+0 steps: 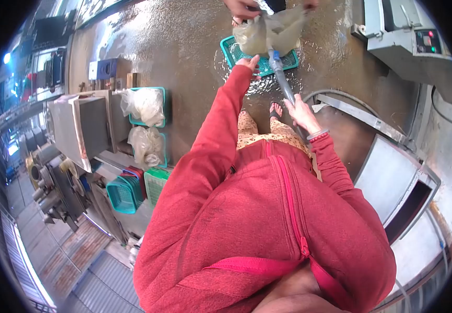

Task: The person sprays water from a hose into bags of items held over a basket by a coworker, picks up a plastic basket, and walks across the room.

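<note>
A grey hose point(282, 79) runs up to a blue fitting, with its end at a cloudy plastic bag point(278, 34) in a teal basket point(229, 51). My right hand point(301, 113) is wrapped round the hose below the fitting. My left hand point(250, 63) reaches to the basket's near edge by the bag, fingers apart and nothing seen in them. Another person's hands point(241, 8) hold the top of the bag from the far side.
Wet floor point(194, 31) surrounds the basket. Two bagged baskets point(147, 107) stand at the left, near stacked teal baskets point(123, 195) and a metal box point(92, 125). A machine with lit buttons point(428, 43) is at the upper right. A metal frame point(361, 116) lies right of my feet.
</note>
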`<state>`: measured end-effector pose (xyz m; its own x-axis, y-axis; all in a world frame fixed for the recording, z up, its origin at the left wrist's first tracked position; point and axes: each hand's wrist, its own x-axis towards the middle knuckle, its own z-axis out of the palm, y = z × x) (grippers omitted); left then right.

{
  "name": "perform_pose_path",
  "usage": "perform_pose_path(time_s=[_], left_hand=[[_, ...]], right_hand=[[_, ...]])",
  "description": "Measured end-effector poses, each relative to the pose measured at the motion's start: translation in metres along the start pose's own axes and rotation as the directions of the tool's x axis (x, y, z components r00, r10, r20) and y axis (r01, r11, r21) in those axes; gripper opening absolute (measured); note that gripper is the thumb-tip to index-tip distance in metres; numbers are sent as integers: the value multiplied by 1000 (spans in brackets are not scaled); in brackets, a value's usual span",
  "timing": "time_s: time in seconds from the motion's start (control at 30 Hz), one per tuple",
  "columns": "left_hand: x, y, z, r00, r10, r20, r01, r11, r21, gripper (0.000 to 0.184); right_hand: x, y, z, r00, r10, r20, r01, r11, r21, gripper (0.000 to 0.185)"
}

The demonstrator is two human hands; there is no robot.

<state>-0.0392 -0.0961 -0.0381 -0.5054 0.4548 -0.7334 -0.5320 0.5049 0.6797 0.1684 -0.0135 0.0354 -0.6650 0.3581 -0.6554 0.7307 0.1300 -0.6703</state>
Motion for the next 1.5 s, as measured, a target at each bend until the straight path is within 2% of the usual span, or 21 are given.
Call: perform_pose_path(time_s=[0.07, 0.13, 0.17, 0.2, 0.27, 0.37, 0.5, 0.63, 0.67, 0.77, 0.8, 0.9, 0.93, 1.07, 1.13, 1.17, 1.23, 1.3, 1.33, 1.37, 1.5], left_hand=[[21, 12, 19, 993, -102, -53, 106, 992, 65, 51], [51, -3, 19, 997, 29, 66, -48, 950, 309, 57], [60, 1, 23, 989, -127, 77, 95, 939, 331, 60], [44, 28, 34, 956, -281, 87, 232, 903, 362, 64], [56, 31, 43, 951, -308, 24, 242, 792, 560, 62], [85, 27, 56, 960, -257, -114, 237, 520, 821, 59], [103, 12, 62, 962, -156, -224, 253, 204, 946, 55], [125, -10, 62, 962, -63, -267, 270, 50, 961, 52], [156, -33, 58, 949, 38, -312, 302, 164, 939, 62], [90, 26, 66, 969, -86, -230, 244, 264, 933, 60], [99, 18, 63, 974, -35, -224, 226, 211, 951, 60], [125, 4, 49, 1000, 28, -11, 7, 141, 990, 59], [130, -5, 47, 992, 128, -3, -11, 107, 994, 56], [129, -1, 38, 962, 179, 205, -214, 33, 976, 54], [100, 21, 38, 923, 223, 315, -323, 0, 947, 52], [103, 18, 33, 826, 240, 510, -507, -78, 858, 49], [127, 18, 25, 497, 209, 842, -814, -223, 536, 45], [94, 53, 34, 281, 134, 950, -901, -305, 309, 30], [48, 79, 49, 368, 216, 905, -893, -188, 408, 33], [46, 85, 55, 299, 259, 919, -921, -174, 348, 37], [21, 123, 93, 268, 190, 945, -918, -246, 310, 42]], right_hand=[[10, 23, 14, 994, -82, -78, 70, 987, -144, 38], [5, 24, 24, 983, -143, -117, 128, 984, -127, 36], [2, 25, 29, 969, -198, -147, 178, 974, -138, 35], [-5, 15, 29, 981, -148, -129, 134, 985, -112, 35], [-16, -7, 28, 988, -101, -117, 92, 992, -81, 34], [-13, -14, 38, 990, -48, -136, 32, 993, -116, 36], [-10, -28, 44, 990, -12, -142, -18, 978, -208, 35], [-5, -46, 52, 983, -15, -183, -30, 970, -241, 35], [-3, -45, 58, 974, -40, -221, -14, 971, -238, 35], [0, -49, 63, 971, -21, -237, -22, 984, -177, 34], [0, -50, 63, 975, -2, -224, -32, 989, -148, 34], [-7, -50, 57, 973, -41, -229, -11, 975, -221, 36], [-10, -49, 56, 968, -48, -245, -5, 978, -208, 38], [-20, -32, 49, 942, -134, -306, 104, 988, -111, 44], [-23, -25, 33, 922, -176, -346, 172, 984, -42, 40], [-34, -25, 16, 943, -65, -327, 93, 993, 73, 33], [-59, -19, -14, 936, -75, -343, 143, 974, 175, 27], [-88, -19, -43, 952, -61, -301, 124, 973, 196, 36], [-105, -20, -45, 943, -19, -331, 89, 976, 198, 37], [-114, -25, -50, 937, 11, -350, 59, 980, 189, 37], [-144, -42, -69, 898, 74, -433, 12, 981, 194, 40]])
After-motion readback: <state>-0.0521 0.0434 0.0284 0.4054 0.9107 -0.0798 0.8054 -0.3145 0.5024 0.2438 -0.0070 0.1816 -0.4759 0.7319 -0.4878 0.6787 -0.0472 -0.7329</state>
